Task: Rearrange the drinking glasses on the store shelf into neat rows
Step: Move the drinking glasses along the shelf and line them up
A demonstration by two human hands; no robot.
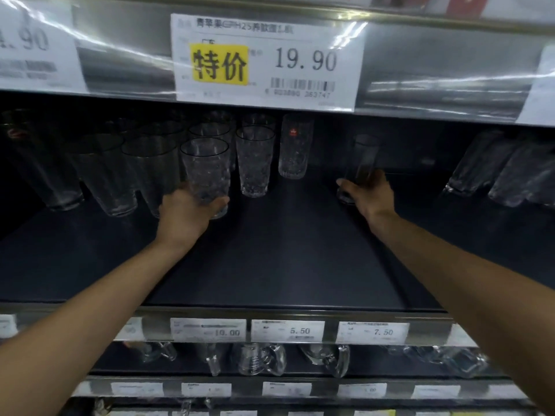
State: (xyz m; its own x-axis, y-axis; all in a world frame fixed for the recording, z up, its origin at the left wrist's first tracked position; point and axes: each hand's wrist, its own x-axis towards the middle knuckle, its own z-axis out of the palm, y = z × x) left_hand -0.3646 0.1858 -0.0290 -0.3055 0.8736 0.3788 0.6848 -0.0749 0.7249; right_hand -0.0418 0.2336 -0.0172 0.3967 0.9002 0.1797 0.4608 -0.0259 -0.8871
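Observation:
Both my arms reach deep into a dark store shelf point(285, 259). My left hand point(186, 211) grips the base of a clear textured glass point(205, 169) standing at the front of a row of like glasses. Behind and right of it stand another textured glass point(254, 163) and a tall glass with a red sticker point(295, 145). My right hand point(368, 193) is closed around the lower part of a tall clear glass point(362, 163), blurred, standing apart at mid-right.
Several plain glasses point(105, 175) crowd the shelf's left side, and more glasses point(492, 172) lean at the far right. A price-tag rail point(270, 61) overhangs above. Glass mugs point(261, 358) sit on the shelf below, behind price labels.

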